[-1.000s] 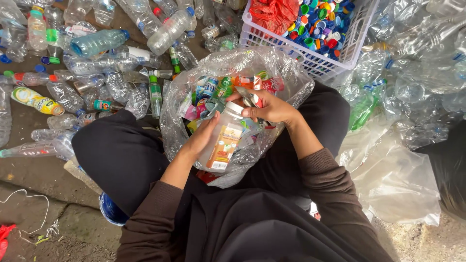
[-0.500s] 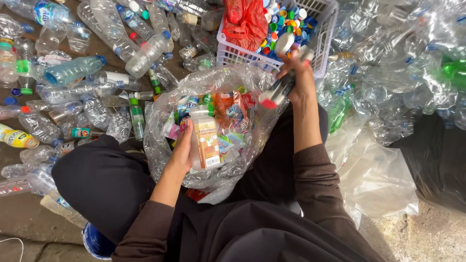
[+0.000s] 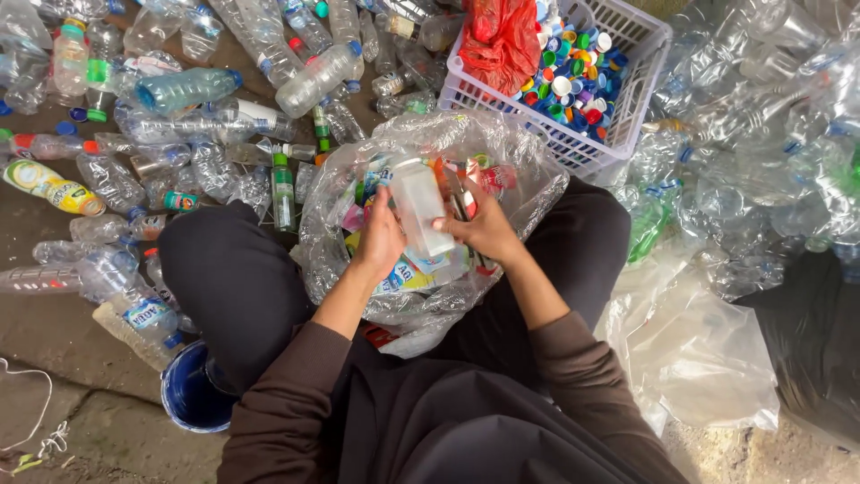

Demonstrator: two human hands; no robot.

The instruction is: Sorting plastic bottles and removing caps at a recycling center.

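A small translucent white plastic bottle stood upright between both hands, held over the mouth of a clear plastic bag that rested in the person's lap. The left hand was wrapped around the bottle's side, fingers pressed against it, seemingly to steady it; the right hand pinched at its lower edge, where a label would sit. The bag beneath held torn coloured labels, probably kept there to catch what came off. Just beyond the bag sat a white plastic basket filled with loose coloured caps, a red plastic bag stuffed in its corner. Left of the bag, empty clear bottles lay strewn over the ground.
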